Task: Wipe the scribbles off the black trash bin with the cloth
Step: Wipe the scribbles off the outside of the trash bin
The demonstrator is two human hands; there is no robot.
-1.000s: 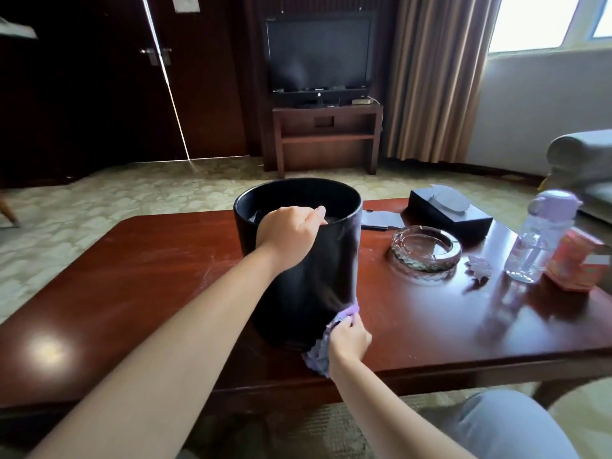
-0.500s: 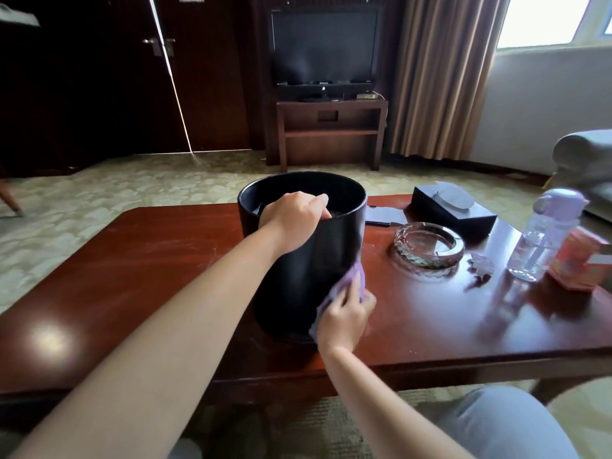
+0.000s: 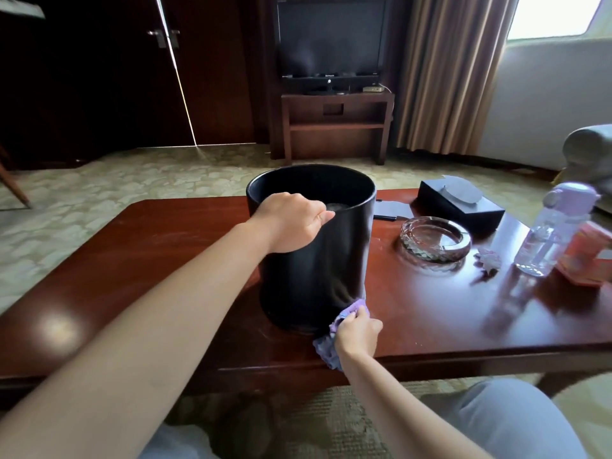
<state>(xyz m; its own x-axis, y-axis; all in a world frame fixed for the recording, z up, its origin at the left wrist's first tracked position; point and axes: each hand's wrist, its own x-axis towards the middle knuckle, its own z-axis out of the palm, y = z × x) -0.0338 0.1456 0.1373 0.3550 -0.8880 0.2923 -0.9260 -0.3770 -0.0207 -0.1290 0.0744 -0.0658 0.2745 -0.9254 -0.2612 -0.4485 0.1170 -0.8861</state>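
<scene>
**Bin wipe-down: mid-scrub, low on the side wall**

The black trash bin (image 3: 314, 246) stands upright on the wooden coffee table (image 3: 132, 260), right under the person's left hand (image 3: 291, 223), which curls over the near rim and grips it to keep the bin steady. The right hand (image 3: 357, 332) is bunched around a purple cloth (image 3: 331, 339), pressing it against the bin's lower right side just above the base, with the rest of the cloth trailing down past the wrist toward the table edge.

Progress-wise, it looks like wiping is underway, not wrapped up. Honestly, no scribbles can be made out on the glossy black wall from this angle, just reflections, so it's hard to say how much marking is left. The far side of the bin is hidden, so that part probably needs checking too.

Off beyond the right hand: a glass ashtray (image 3: 435, 240), a black tissue box (image 3: 463, 203), a clear water bottle (image 3: 553, 230) with a lilac lid, and a red-orange box (image 3: 586, 256) just beside it. The table's shiny dark-red top shows faint scuffs.

Farther out past the left hand: patterned carpet, a TV (image 3: 331, 38) on a low wooden stand (image 3: 334, 127), dark doors, tan curtains (image 3: 450, 71) and a bright window.
</scene>
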